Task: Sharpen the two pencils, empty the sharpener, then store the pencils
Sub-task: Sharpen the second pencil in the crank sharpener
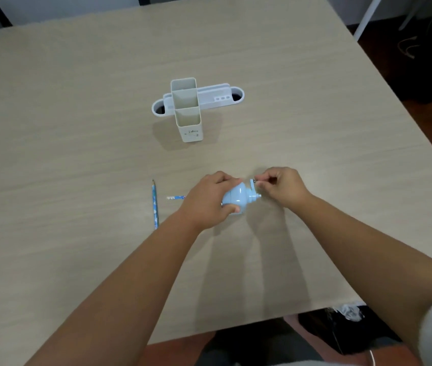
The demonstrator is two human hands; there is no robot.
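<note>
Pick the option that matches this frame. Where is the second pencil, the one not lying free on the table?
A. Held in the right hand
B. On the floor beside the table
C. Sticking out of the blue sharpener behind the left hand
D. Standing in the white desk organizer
C: a short blue pencil end pokes out past the left hand, which grips the blue sharpener, while the right hand pinches the crank.

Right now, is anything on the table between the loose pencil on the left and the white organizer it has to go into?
Nothing visible. The loose pencil lies left of the left hand, and only bare table separates it from the organizer. Both hands are busy with the sharpener.
</note>
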